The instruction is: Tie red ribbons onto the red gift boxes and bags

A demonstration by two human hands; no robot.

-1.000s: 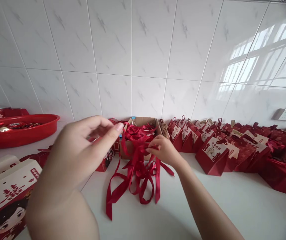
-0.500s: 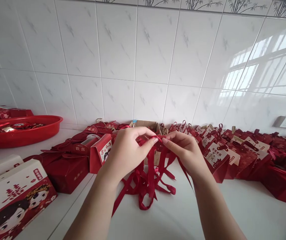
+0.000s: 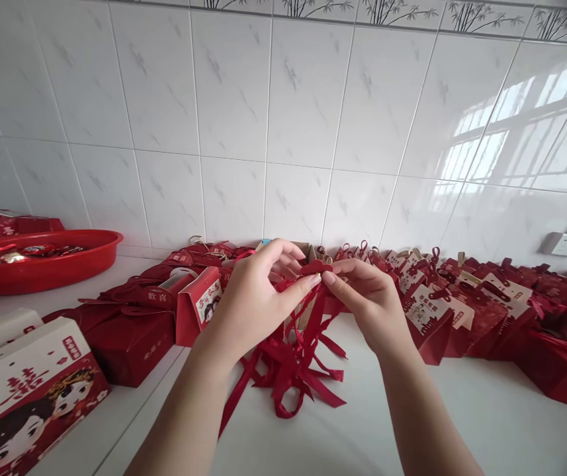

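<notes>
Above the white tabletop, my left hand (image 3: 263, 287) and my right hand (image 3: 372, 297) meet at the fingertips over a bunch of red ribbons (image 3: 288, 373). A short, flat red piece (image 3: 317, 268), seemingly ribbon, shows between them. My right thumb and forefinger pinch it. My left thumb presses at its lower edge, while the left forefinger is raised and loosely bent; the other left fingers are partly hidden. Ribbon ends trail below the hands and lie in loops and strips on the table. A cardboard box (image 3: 307, 251) stands behind the hands, mostly covered by them.
Red gift boxes (image 3: 131, 340) crowd the left, with a white-and-red illustrated box (image 3: 30, 396) in front. Farther left sits a red basin (image 3: 49, 271) containing wrapped items. Rows of red gift bags (image 3: 427, 317) line the right. A tiled wall (image 3: 233, 119) closes off the back.
My left forefinger has lifted away from the thumb. The ribbon at my fingertips has shifted, and the hanging strips have dropped and spread more on the table.
</notes>
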